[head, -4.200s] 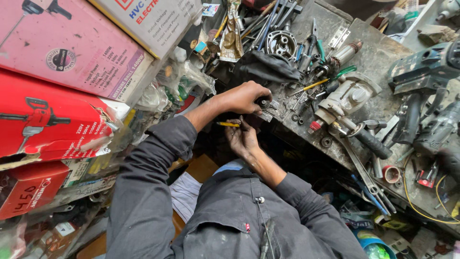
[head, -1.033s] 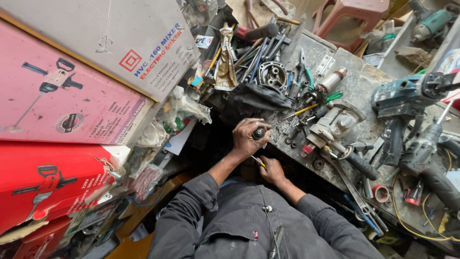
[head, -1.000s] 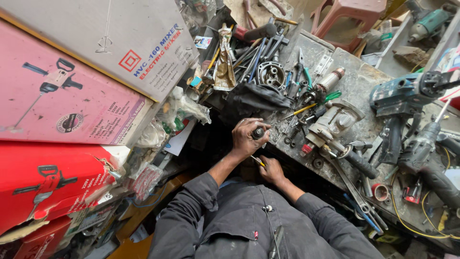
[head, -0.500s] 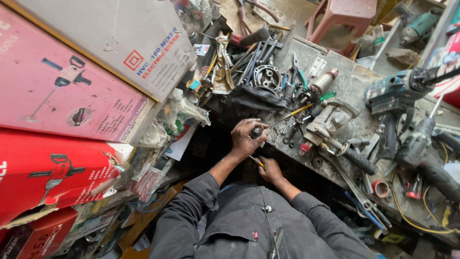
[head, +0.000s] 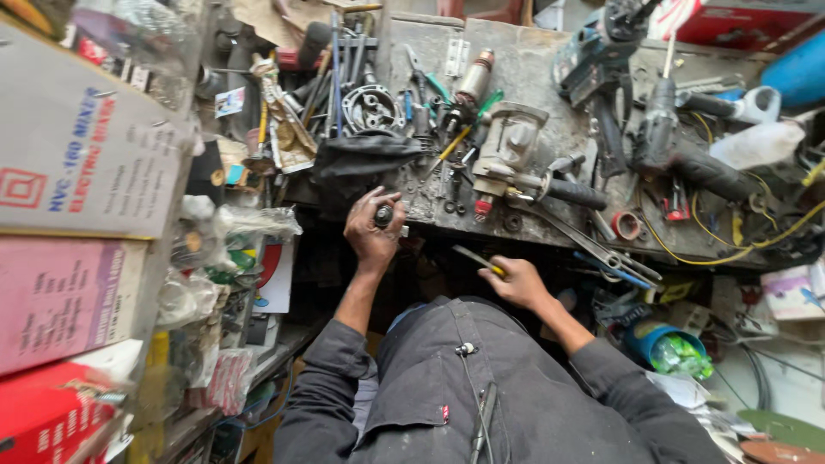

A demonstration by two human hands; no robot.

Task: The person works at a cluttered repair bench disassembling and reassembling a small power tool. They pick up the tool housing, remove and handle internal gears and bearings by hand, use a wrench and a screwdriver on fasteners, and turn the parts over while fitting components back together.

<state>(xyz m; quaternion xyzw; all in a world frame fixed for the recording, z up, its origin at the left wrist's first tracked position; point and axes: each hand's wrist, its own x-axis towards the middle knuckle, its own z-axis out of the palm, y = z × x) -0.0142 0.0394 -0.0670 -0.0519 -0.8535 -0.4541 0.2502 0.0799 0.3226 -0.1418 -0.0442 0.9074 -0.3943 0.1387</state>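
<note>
My left hand (head: 371,230) is raised at the front edge of the workbench (head: 550,69) and is closed on a small dark round metal part (head: 383,215). My right hand (head: 518,282) is lower, below the bench edge, gripping a screwdriver with a yellow handle (head: 475,259) whose shaft points up and to the left. The two hands are apart, with the part and the screwdriver tip not touching. A crumpled black cloth (head: 361,159) lies on the bench just above my left hand.
The bench is crowded with a grey motor housing (head: 509,150), a round metal casing (head: 371,107), pliers, loose tools and power drills (head: 679,146). Stacked cardboard boxes (head: 77,172) stand on the left. A blue tub (head: 662,348) sits at lower right.
The camera has swung to the right, so the bench shows more squarely. My right hand has dropped away from my left hand, with the screwdriver drawn back from the part.
</note>
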